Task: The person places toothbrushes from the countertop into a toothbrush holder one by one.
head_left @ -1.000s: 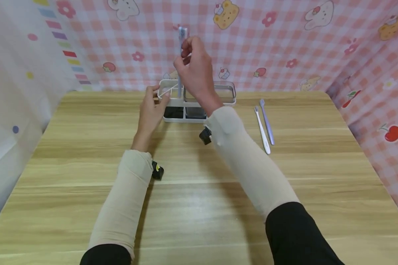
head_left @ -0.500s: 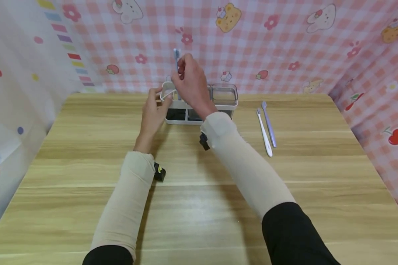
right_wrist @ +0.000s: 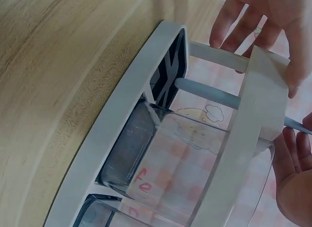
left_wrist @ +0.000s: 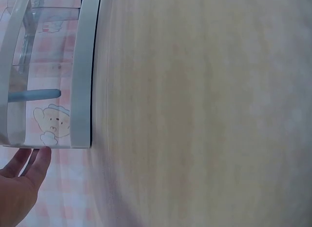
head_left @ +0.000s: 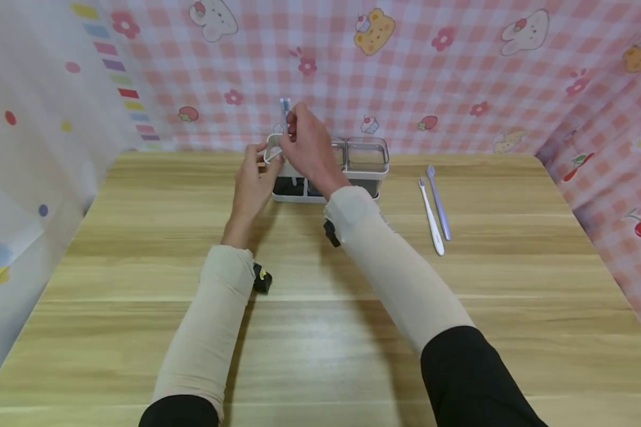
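A blue-grey toothbrush stands upright, bristle end up, at the left end of a white two-tier holder. Its handle passes down through an opening in the upper frame; in the left wrist view, the rounded handle tip hangs just short of the base, above the compartment with the dark grid.

The right hand pinches the toothbrush between thumb and fingers, above the upper frame. The left hand grips the holder's left end, thumb in front and fingers behind.

To lower the brush well, it seems best to keep the handle straight up and down, let it slide gently until the tip meets the grid, and release only once it bears its own weight. A steady left hand should stop the light-looking frame from shifting.

Next to the brush, clear cups sit in the holder. Well apart to the right, a white toothbrush and a purple toothbrush lie side by side on the wood-grain tabletop. A pink checked cloth printed with cartoon animals hangs behind.
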### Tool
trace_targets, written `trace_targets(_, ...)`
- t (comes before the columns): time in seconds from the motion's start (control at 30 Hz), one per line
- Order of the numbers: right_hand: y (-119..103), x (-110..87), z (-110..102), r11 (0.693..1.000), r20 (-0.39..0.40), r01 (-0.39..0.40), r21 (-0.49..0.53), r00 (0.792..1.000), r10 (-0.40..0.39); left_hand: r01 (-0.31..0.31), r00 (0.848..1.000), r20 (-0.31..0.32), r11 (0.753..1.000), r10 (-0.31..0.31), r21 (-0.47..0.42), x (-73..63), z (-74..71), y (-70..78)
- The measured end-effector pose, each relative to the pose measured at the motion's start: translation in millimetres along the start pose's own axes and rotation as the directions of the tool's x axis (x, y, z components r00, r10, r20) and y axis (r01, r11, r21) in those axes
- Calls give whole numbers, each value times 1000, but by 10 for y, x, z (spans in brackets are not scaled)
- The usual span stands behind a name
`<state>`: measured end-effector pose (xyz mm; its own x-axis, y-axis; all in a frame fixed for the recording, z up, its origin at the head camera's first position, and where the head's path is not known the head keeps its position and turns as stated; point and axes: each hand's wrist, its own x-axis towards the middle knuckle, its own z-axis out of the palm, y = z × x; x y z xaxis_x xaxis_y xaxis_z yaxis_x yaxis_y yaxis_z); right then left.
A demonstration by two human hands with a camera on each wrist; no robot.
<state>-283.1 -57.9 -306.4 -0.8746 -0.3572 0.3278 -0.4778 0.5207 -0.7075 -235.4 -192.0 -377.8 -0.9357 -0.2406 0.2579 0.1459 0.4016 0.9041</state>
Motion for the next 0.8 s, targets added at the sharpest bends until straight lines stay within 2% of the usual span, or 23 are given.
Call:
trace_targets(0.43, -35, 51, 9, 988, 63, -57, -146, 996, 67, 16, 1000, 0, 1000, -16, 12, -3, -5, 34)
trace_targets(0.8, -76, 43, -24, 990, 105, -110, -87, 987, 119, 23, 1000, -1, 1000, -23, 19, -13, -1, 34)
